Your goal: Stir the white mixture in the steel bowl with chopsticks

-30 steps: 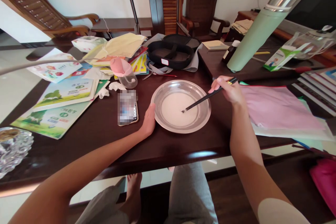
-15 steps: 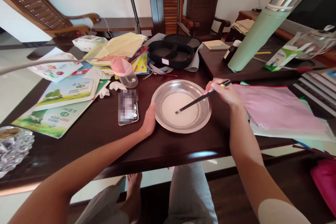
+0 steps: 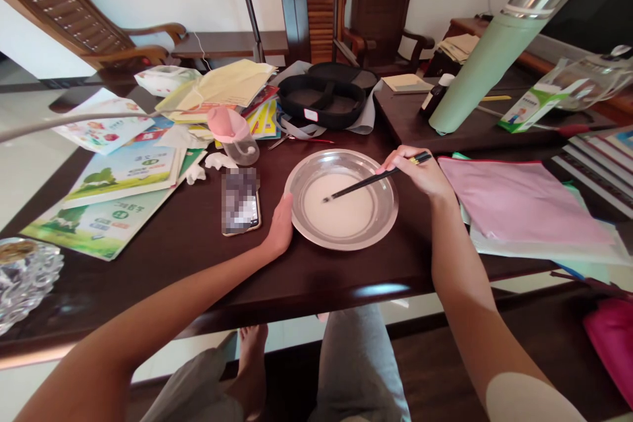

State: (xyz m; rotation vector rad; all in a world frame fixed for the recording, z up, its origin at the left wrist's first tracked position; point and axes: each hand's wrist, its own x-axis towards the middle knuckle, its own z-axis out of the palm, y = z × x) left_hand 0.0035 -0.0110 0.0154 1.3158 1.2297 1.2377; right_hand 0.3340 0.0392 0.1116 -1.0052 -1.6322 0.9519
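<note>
Grasping chopsticks (image 3: pixel 362 182), your right hand (image 3: pixel 419 170) swept their tips toward nine o'clock — seemingly stirring; your left hand (image 3: pixel 279 227) touches the basin (image 3: pixel 341 243), grip unclear.

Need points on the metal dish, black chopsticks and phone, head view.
Metal dish (image 3: pixel 383 208): head view, inner wall, right side.
Black chopsticks (image 3: pixel 361 184): head view, mid-shaft, between tips and fingers.
Phone (image 3: pixel 240 203): head view, middle of the pixelated screen.
</note>
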